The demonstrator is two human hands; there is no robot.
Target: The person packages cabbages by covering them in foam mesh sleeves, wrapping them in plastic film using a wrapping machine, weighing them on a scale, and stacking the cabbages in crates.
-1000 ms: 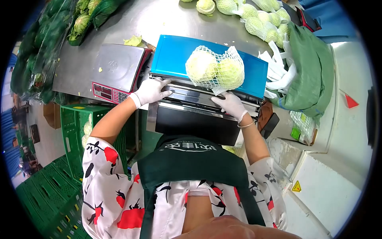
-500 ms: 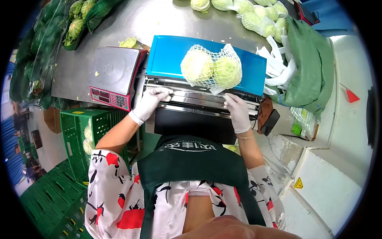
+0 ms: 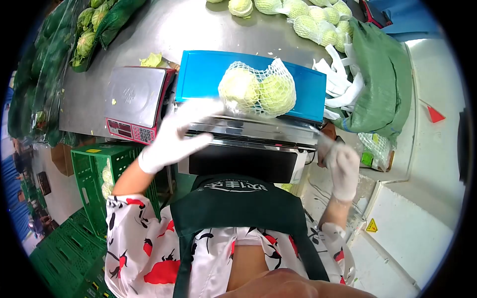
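Observation:
Two pale green round vegetables in white netting (image 3: 276, 94) lie on the blue top (image 3: 198, 74) of a wrapping machine. My left hand (image 3: 181, 131), in a white glove, is over the machine's left front edge, thumb spread away from blurred fingers that reach towards the netting. My right hand (image 3: 344, 171), also gloved, is closed beyond the machine's right front corner. A blurred see-through strip, like clear film (image 3: 278, 126), runs over the metal front bars (image 3: 248, 130) towards it.
A red-edged scale (image 3: 134, 97) stands left of the machine. Netted vegetables (image 3: 310, 27) lie at the back right, beside white foam strips (image 3: 343, 87) and a green sack (image 3: 382, 79). Green mesh bags (image 3: 112, 27) are at the back left, a green crate (image 3: 89, 174) below.
My right hand has moved right and down from the front bars, and its fingers have closed. My left hand has spread its thumb. A blurred clear strip now shows over the bars.

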